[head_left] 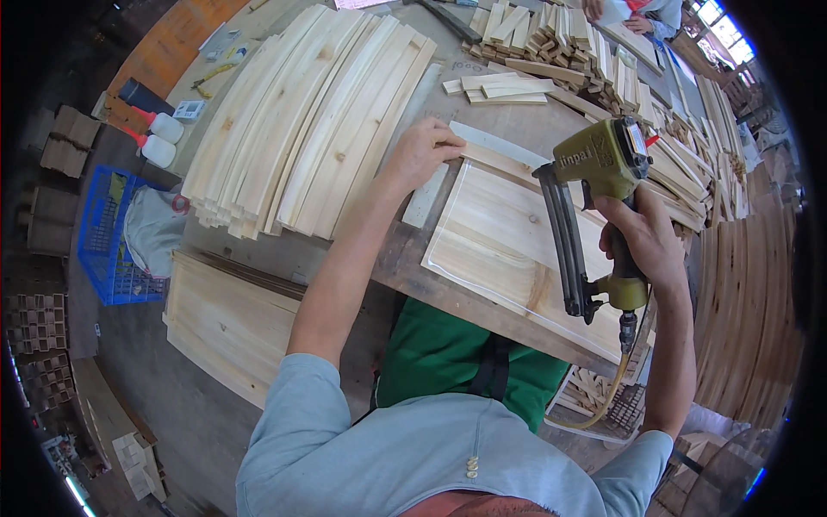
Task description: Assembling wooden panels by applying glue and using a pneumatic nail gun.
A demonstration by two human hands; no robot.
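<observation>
A pale wooden panel lies on the workbench in front of me, with a thin shiny line along its left and near edges. Across its far edge runs a narrow wood strip. My left hand has its fingers closed on the strip's left end, at the panel's far left corner. My right hand is wrapped round the handle of a green nail gun, held above the panel's right part. The gun hides some of the panel and the strip's right end. A yellowish air hose hangs from the handle's base.
Long boards are stacked to the left, short slats heaped at the far right. White glue bottles with red tips stand near a blue crate. Tall boards stand at right. Another person's hand shows at the far side.
</observation>
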